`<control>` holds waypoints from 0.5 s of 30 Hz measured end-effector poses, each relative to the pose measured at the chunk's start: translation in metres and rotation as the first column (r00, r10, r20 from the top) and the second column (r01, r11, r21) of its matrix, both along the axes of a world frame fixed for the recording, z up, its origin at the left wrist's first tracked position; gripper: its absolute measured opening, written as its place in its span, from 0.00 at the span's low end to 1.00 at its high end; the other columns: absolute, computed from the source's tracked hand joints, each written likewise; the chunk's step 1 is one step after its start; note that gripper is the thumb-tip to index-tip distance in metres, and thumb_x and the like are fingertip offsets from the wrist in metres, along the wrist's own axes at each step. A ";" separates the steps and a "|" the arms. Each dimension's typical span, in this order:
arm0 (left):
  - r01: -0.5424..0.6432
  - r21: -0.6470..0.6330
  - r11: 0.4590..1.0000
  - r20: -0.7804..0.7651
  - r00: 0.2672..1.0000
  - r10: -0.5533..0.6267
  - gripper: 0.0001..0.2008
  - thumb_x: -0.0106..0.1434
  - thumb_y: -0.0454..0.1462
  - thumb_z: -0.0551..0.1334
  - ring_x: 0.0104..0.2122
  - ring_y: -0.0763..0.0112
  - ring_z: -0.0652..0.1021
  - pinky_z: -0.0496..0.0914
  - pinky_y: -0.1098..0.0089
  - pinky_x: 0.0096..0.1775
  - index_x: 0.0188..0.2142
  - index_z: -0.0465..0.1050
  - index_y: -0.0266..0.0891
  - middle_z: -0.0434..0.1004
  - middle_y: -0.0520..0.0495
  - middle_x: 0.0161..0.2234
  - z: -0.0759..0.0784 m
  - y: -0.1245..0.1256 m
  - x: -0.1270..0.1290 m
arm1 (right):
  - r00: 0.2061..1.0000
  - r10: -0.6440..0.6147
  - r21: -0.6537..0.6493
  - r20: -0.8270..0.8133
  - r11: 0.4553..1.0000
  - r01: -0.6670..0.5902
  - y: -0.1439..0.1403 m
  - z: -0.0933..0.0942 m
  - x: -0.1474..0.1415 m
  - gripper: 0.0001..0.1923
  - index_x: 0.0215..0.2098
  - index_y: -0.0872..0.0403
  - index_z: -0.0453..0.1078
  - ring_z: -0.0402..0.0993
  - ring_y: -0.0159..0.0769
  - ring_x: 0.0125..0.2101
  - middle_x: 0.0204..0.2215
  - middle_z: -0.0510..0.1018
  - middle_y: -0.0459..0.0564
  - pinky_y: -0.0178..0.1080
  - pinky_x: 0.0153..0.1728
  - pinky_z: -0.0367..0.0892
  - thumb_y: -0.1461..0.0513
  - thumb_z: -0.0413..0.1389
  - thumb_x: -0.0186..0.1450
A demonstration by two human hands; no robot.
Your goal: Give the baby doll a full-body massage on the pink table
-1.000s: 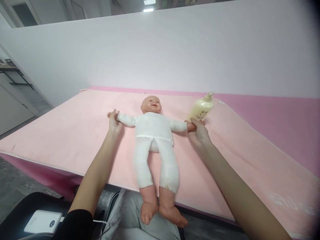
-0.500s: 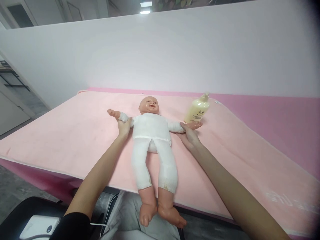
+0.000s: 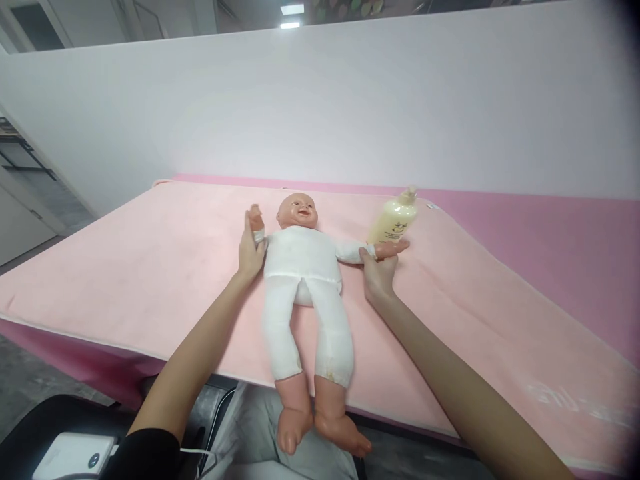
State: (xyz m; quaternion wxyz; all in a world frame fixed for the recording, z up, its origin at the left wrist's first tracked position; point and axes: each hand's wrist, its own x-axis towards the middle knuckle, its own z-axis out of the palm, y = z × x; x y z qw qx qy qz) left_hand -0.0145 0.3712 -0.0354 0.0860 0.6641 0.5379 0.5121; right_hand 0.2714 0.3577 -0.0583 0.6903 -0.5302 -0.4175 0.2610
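Observation:
A baby doll [image 3: 303,257] with a white cloth body lies on its back on a pink towel [image 3: 150,280], its feet hanging over the near edge. My left hand [image 3: 251,250] is closed around the doll's arm on the left, which is bent upward beside the head. On the other side, my right hand [image 3: 379,270] grips the doll's outstretched arm near the wrist, fingers partly hidden beneath it. Just behind that arm stands a pale yellow pump bottle [image 3: 395,219], tilted in view, its base partly covered by the doll's hand.
The towel covers a table with a pink surface [image 3: 540,233], set against a white partition [image 3: 320,107]. A white device [image 3: 75,455] with a cable lies on a black chair [image 3: 30,433] at the lower left.
My left hand has raised the doll's arm on the left from pointing outward to upright near the head. My right hand has shifted slightly along the other arm, which stays stretched out.

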 end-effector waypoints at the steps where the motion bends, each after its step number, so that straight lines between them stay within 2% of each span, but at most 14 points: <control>1: 0.040 0.008 0.999 -0.088 0.995 -0.039 0.38 0.63 0.31 0.52 0.63 0.61 0.62 0.62 0.63 0.60 0.69 0.34 0.41 0.53 0.42 0.67 0.002 -0.002 0.002 | 0.995 -0.030 0.006 0.100 1.000 0.030 -0.003 0.004 -0.001 0.39 0.63 0.51 0.48 0.64 0.42 0.56 0.59 0.63 0.57 0.52 0.57 0.64 0.56 0.58 0.57; 3: 0.071 -0.020 0.997 -0.265 0.961 -0.074 0.34 0.63 0.28 0.49 0.64 0.60 0.59 0.60 0.61 0.61 0.68 0.46 0.42 0.52 0.42 0.67 0.005 -0.004 0.006 | 0.950 -0.025 0.020 0.313 1.000 0.020 -0.008 0.011 -0.004 0.41 0.67 0.51 0.43 0.64 0.43 0.56 0.60 0.62 0.57 0.51 0.57 0.62 0.58 0.54 0.59; 5: 0.046 -0.071 0.996 -0.410 0.909 -0.071 0.31 0.64 0.27 0.47 0.63 0.57 0.60 0.62 0.58 0.59 0.66 0.54 0.46 0.55 0.41 0.65 0.009 -0.005 0.010 | 0.840 0.055 -0.003 0.540 0.998 -0.063 -0.013 0.015 -0.010 0.37 0.68 0.51 0.42 0.64 0.44 0.55 0.58 0.65 0.56 0.51 0.56 0.63 0.59 0.48 0.63; 8: 0.001 -0.107 0.994 -0.551 0.832 -0.060 0.28 0.67 0.30 0.47 0.60 0.53 0.64 0.64 0.55 0.56 0.65 0.56 0.53 0.60 0.41 0.62 0.016 -0.007 0.015 | 0.533 0.145 -0.107 0.834 0.989 -0.101 -0.018 0.018 -0.022 0.30 0.66 0.49 0.53 0.64 0.48 0.49 0.50 0.70 0.58 0.52 0.51 0.64 0.63 0.40 0.66; 10: -0.018 -0.117 0.993 -0.606 0.793 -0.057 0.27 0.68 0.32 0.47 0.57 0.53 0.66 0.65 0.55 0.54 0.64 0.57 0.55 0.62 0.40 0.60 0.022 -0.010 0.018 | 0.335 0.153 -0.143 0.930 0.988 -0.054 -0.022 0.021 -0.029 0.29 0.65 0.47 0.56 0.63 0.49 0.46 0.46 0.69 0.59 0.51 0.48 0.64 0.65 0.37 0.67; 11: -0.025 -0.117 0.993 -0.626 0.778 -0.054 0.27 0.69 0.32 0.47 0.56 0.54 0.67 0.66 0.56 0.54 0.64 0.57 0.55 0.63 0.40 0.59 0.025 -0.011 0.019 | 0.266 0.152 -0.150 0.952 0.988 -0.029 -0.024 0.022 -0.031 0.29 0.65 0.46 0.56 0.63 0.49 0.45 0.45 0.68 0.59 0.50 0.46 0.64 0.65 0.37 0.67; 13: -0.027 -0.110 0.994 -0.659 0.750 -0.053 0.27 0.69 0.32 0.48 0.55 0.55 0.67 0.66 0.57 0.53 0.64 0.57 0.56 0.64 0.41 0.58 0.028 -0.013 0.020 | 0.187 0.159 -0.164 0.969 0.986 0.013 -0.027 0.027 -0.035 0.30 0.67 0.45 0.53 0.62 0.48 0.43 0.45 0.67 0.59 0.47 0.44 0.64 0.65 0.37 0.68; 15: -0.010 -0.100 0.995 -0.686 0.725 -0.061 0.26 0.69 0.33 0.49 0.54 0.56 0.68 0.67 0.58 0.52 0.64 0.57 0.56 0.65 0.41 0.57 0.030 -0.013 0.021 | 0.150 0.181 -0.190 0.972 0.981 0.047 -0.029 0.031 -0.036 0.30 0.67 0.44 0.51 0.61 0.46 0.43 0.44 0.66 0.58 0.44 0.42 0.64 0.65 0.39 0.68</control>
